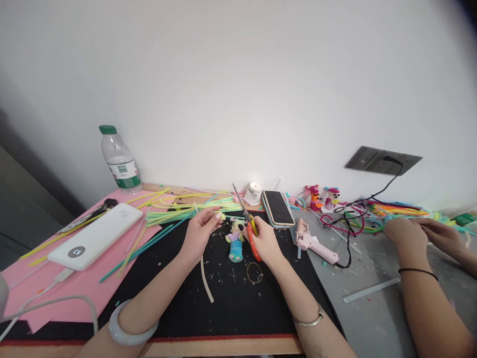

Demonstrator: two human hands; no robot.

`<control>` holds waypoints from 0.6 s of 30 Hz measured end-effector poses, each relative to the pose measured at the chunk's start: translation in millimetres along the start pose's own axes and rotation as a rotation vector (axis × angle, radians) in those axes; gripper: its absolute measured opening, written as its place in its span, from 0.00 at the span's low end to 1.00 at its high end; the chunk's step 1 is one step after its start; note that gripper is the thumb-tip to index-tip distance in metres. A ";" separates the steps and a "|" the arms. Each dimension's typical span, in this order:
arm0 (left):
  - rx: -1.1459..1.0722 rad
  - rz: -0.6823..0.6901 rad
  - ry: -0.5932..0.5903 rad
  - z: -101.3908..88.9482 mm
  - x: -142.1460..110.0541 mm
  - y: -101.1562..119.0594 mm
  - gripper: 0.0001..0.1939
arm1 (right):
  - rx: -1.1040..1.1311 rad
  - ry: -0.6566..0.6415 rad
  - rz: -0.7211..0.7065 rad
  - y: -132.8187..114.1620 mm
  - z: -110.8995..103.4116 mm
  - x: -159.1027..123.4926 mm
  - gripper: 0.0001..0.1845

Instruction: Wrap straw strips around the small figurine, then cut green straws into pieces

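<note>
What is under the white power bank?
Pink paper shows around the white power bank, which seems to rest on it. A yellow strip reaches its lower left corner; whatever lies directly beneath is covered.

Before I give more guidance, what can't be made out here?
All in the head view:
Pale green piece: full shape, hidden by the left hand.
Scissors: part of the handles, behind the right hand.
Bottle label: small print, too small.
White cable: far end, cut off by the left edge.

Upside-down "35W" stands on the white power bank [97, 234]; its display [76, 252] digits blur.
</note>
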State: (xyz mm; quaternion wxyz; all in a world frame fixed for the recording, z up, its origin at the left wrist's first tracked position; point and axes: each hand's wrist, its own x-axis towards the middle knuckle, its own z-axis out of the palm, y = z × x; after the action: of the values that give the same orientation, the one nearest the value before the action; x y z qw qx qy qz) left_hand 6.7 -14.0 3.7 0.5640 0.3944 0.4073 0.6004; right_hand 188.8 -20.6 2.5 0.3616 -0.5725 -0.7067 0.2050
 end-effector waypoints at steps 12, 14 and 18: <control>0.017 -0.043 0.028 -1.1 2.2 -3.8 0.20 | -0.018 -0.010 0.002 2.8 1.9 0.5 0.17; -0.003 -0.053 0.034 -0.6 1.5 -3.7 0.19 | -0.032 -0.024 0.007 2.6 0.8 0.8 0.16; -0.113 -0.066 -0.002 1.1 -1.2 -0.4 0.16 | -0.083 -0.081 0.003 -0.1 -1.6 1.3 0.15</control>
State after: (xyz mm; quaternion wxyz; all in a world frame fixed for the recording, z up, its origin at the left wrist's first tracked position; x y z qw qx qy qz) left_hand 7.9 -15.2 3.7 0.6051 0.3490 0.3851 0.6031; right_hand 189.8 -19.6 4.0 0.3086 -0.5792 -0.7278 0.1991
